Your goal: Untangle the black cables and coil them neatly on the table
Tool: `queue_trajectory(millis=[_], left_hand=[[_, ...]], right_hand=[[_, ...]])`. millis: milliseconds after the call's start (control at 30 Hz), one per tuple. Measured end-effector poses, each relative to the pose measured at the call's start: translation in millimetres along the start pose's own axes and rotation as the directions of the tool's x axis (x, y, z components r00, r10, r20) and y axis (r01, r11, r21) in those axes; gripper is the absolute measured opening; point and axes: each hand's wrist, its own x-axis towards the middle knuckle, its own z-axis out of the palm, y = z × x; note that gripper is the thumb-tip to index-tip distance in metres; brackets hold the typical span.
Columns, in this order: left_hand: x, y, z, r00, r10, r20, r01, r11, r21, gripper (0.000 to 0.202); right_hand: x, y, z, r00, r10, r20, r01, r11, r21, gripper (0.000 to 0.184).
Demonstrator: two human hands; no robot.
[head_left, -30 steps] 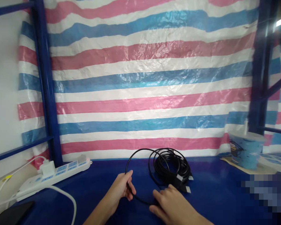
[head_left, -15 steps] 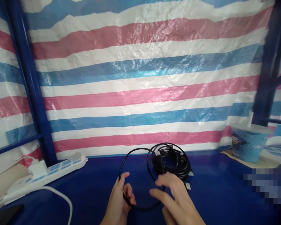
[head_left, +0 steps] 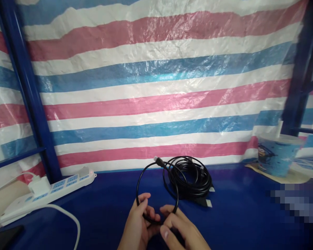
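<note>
A black cable (head_left: 137,184) forms an upright loop above the desk, its plug (head_left: 160,162) with a pale tip standing at the top. My left hand (head_left: 141,218) is closed around the loop's lower left side, thumb and fingers pinching it. On the lower right side, my right hand (head_left: 181,225) has its fingers curled about the cable, close beside the left fingers. Just behind the loop lies a coiled heap of black cable (head_left: 198,189) with several pale-tipped plugs. The lower run of the loop is partly hidden by my fingers.
A white power strip (head_left: 56,189) with a plugged-in adapter lies at the left, its white cord (head_left: 73,218) curving forward. A dark flat object (head_left: 6,236) sits at the lower left. A blue paper cup (head_left: 278,156) with a straw stands at the right. Striped sheeting (head_left: 156,93) hangs behind the desk.
My right hand has moved down and left to the cable, closing on it. The plug has swung left to the top of the loop. The view has shifted slightly.
</note>
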Motion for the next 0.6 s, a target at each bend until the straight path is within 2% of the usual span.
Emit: queue_trajectory(millis=[33, 100, 167, 267, 333, 400, 500, 600], left_hand=[[0, -2, -0.6, 0.999, -0.003, 0.039, 0.000, 0.998, 0.064, 0.023], [0, -7, -1.2, 0.995, 0.007, 0.098, -0.025, 0.981, 0.191, 0.024], [-1, -9, -0.6, 0.991, 0.017, 0.135, -0.054, 0.961, 0.271, 0.028], [-6, -2, 0.9, 0.991, 0.040, 0.126, -0.070, 0.967, 0.244, 0.040], [-9, 9, 0.0, 0.992, 0.089, 0.092, -0.102, 0.984, 0.144, 0.049], [-10, 21, -3.1, 0.986, 0.151, 0.074, -0.155, 0.986, 0.059, 0.058], [-10, 33, -8.6, 0.965, 0.170, 0.198, -0.177, 0.984, 0.021, 0.059], [-9, 35, -10.4, 0.927, 0.123, 0.354, -0.134, 0.991, 0.007, 0.051]], right_hand=[[1, -3, -1, 0.999, 0.033, -0.036, -0.027, 0.987, 0.159, 0.036], [5, -6, -3, 0.987, 0.117, -0.109, -0.055, 0.890, 0.452, 0.042], [8, -7, -6, 0.971, 0.170, -0.167, -0.043, 0.813, 0.581, 0.055], [11, -11, -14, 0.969, 0.143, -0.203, -0.025, 0.868, 0.496, 0.065], [11, -13, -19, 0.982, 0.145, -0.119, -0.078, 0.893, 0.444, 0.068], [9, -15, -21, 0.988, 0.155, 0.023, -0.149, 0.884, 0.444, 0.068], [7, -17, -22, 0.979, 0.151, 0.136, -0.196, 0.878, 0.436, 0.065], [7, -22, -25, 0.981, 0.170, 0.099, -0.194, 0.910, 0.366, 0.062]])
